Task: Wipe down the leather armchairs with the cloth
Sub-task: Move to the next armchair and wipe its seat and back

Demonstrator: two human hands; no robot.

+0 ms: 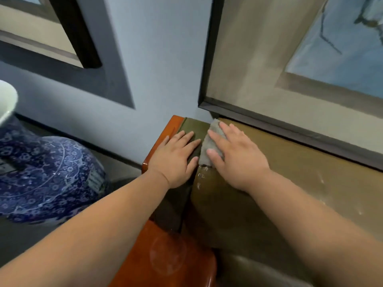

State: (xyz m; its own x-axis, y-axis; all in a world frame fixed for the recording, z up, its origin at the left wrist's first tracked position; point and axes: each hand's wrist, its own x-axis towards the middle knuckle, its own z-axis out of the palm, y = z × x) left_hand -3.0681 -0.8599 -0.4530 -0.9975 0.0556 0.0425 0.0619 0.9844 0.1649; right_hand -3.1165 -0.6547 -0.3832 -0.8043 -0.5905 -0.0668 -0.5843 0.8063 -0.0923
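1. Leather armchair: olive-brown upholstery with a glossy orange-brown wooden frame; small scuffs near the seam; its top edge lies under both hands.
2. Cloth: small, grey, fuzzy, crumpled; flat on the armchair's top edge beneath the right hand's straight fingers, just beside the left hand.

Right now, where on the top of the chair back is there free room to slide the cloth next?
Free: the leather top to the right of the right hand, bordered behind by the picture frame. Crowded: the left corner, where the left hand lies flat beside the cloth, up to the wooden edge.
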